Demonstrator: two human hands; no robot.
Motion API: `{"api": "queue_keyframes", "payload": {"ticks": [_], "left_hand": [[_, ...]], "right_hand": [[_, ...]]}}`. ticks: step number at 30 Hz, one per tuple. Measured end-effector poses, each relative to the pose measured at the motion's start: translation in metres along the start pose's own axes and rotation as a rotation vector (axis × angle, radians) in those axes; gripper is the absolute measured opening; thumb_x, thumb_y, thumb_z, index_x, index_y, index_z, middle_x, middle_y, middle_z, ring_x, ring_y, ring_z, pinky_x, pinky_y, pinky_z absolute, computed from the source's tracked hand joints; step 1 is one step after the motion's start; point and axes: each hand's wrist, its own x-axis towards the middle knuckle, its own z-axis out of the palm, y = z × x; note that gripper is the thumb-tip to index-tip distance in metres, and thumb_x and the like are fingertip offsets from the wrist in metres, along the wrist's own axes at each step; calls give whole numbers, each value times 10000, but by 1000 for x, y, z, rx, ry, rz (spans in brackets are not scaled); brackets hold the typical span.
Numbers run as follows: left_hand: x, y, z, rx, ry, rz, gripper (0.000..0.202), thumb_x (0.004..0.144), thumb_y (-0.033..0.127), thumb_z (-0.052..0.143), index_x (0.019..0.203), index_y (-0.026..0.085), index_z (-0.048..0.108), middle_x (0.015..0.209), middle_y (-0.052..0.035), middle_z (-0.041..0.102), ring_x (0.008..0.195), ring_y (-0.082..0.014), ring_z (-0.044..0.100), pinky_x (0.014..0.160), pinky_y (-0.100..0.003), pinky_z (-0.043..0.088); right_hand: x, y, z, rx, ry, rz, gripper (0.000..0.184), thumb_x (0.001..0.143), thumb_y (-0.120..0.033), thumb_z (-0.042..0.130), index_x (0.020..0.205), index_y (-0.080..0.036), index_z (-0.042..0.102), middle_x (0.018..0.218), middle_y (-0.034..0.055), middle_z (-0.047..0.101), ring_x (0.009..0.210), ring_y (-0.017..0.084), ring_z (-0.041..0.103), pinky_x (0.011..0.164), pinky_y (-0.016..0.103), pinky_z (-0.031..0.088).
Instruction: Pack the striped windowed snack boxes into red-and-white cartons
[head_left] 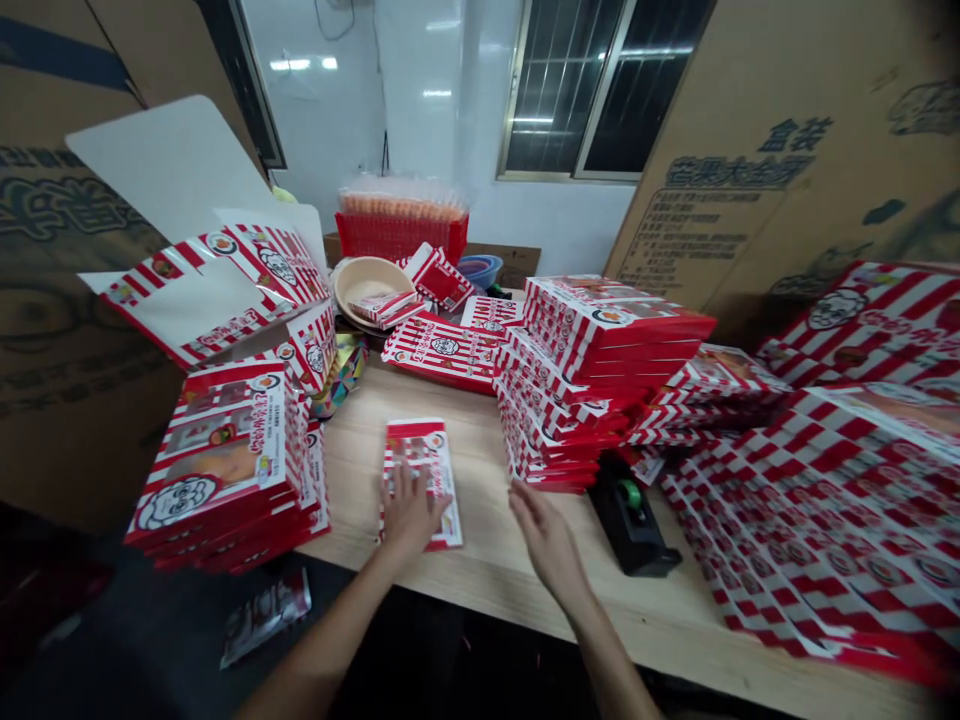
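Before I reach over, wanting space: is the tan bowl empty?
Not empty: a red-and-white striped packet lies in the tan bowl, resting across its front rim.

The left hand (409,510) and right hand (549,545) are bare; slim forearms (322,640) too.

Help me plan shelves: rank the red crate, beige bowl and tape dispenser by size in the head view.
Largest: red crate
Then, unranked: beige bowl and tape dispenser. They look alike, and the dispenser sits nearer the camera.
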Motion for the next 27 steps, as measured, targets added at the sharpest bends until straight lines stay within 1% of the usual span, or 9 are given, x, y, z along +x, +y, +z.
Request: {"api": "queue_keyframes", "payload": {"ticks": [3, 6, 10, 12, 15, 19, 23, 25, 27], "left_hand": [[-26, 17, 8, -49, -74, 152, 564, 807, 435, 506, 1309, 187, 438, 1419, -132, 356, 1337, -278, 260, 1094, -474, 114], [-38, 22, 7, -284, -23, 167, 479, 840, 361, 461, 1300, 229, 437, 1388, -107, 415, 1314, -264, 311, 1075, -507, 154], [-39, 21, -3, -616, 11, 133, 460, 844, 325, 448, 1290, 214, 441, 1327, -106, 488, 1252, -240, 407, 1040, -456, 286], [-40, 24, -15, -791, -53, 155, 508, 841, 373, 461, 1312, 189, 414, 1341, -116, 470, 1250, -234, 413, 1036, -412, 323], [-43, 35, -40, -1152, -195, 221, 635, 772, 417, 575, 1325, 171, 381, 1338, -130, 468, 1200, -246, 467, 1001, -371, 383], [-37, 43, -67, -1241, -265, 145, 439, 726, 419, 633, 1065, 150, 566, 974, -84, 678, 864, -217, 637, 814, -352, 501], [-25, 41, -62, -1194, -158, 117, 395, 672, 483, 656, 864, 140, 616, 789, -63, 679, 747, -217, 636, 738, -347, 515], [-22, 42, -50, -1199, -50, 116, 476, 684, 525, 631, 967, 148, 569, 933, -89, 657, 887, -234, 615, 810, -343, 489], [-21, 45, -36, -1184, 192, 146, 556, 735, 554, 568, 1106, 154, 464, 1089, -127, 588, 1013, -237, 569, 869, -340, 458]], "right_hand": [[5, 39, 20, 64, -115, 180, 509, 627, -625, 581, 835, -165, 656, 851, 112, 685, 739, 257, 633, 587, 362, 502], [2, 49, 24, 134, -191, 264, 537, 705, -637, 496, 860, -145, 645, 780, 101, 684, 543, 182, 605, 414, 258, 413], [-14, 40, 33, 191, -180, 221, 483, 696, -582, 561, 895, -144, 608, 747, 72, 670, 610, 183, 610, 519, 275, 473], [-26, 31, 40, 198, -134, 126, 453, 732, -537, 556, 998, -170, 571, 927, 79, 662, 829, 206, 615, 729, 314, 499], [-43, 19, 45, 36, -82, -188, 393, 807, -430, 525, 1137, -217, 542, 1153, 92, 570, 1051, 234, 532, 917, 383, 428], [-47, 10, 33, -237, 0, -571, 364, 814, -307, 554, 1177, -296, 554, 1347, 81, 385, 1249, 277, 356, 1019, 492, 313], [-28, 7, 17, -23, 259, -534, 512, 839, -290, 526, 1323, -264, 360, 1375, 114, 353, 1254, 254, 372, 1024, 497, 313], [-22, 8, 12, 103, 243, -463, 507, 853, -295, 508, 1327, -237, 338, 1312, 129, 441, 1180, 234, 466, 987, 449, 379], [-20, 9, 10, 89, 227, -487, 435, 846, -282, 521, 1266, -225, 423, 1242, 123, 509, 1120, 229, 517, 954, 418, 415]]}}
